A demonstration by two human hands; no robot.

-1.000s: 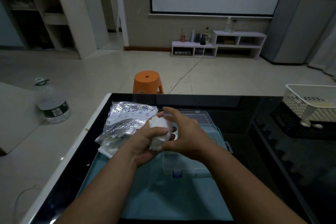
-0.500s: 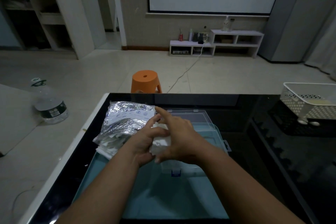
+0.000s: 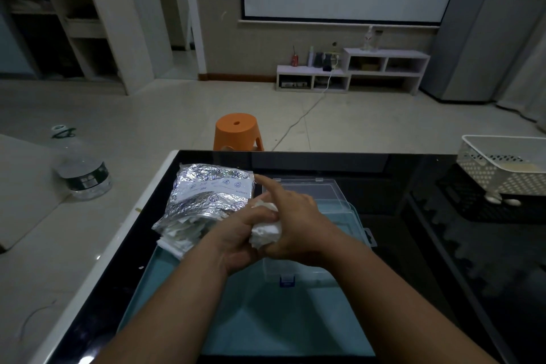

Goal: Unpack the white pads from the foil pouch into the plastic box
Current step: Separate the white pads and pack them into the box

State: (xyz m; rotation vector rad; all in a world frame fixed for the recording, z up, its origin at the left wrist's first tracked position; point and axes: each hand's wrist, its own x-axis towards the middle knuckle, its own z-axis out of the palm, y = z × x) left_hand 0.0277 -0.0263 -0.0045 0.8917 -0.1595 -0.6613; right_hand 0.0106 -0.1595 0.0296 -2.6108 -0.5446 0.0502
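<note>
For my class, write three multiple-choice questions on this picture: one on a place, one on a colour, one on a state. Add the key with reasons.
1. Where does the pouch lie relative to the box?
A. To its left
B. To its right
C. Inside it

2. What colour is the stool?
A. Blue
B. Orange
C. Black

3. What are the two hands doing?
A. Both lie flat and hold nothing
B. Both hold the pads
C. Both lift the stool

Key:
1 A: the foil lies at the box's left side.
2 B: its seat and legs are orange.
3 B: the left hand and right hand grip the white wad over the box.
</note>
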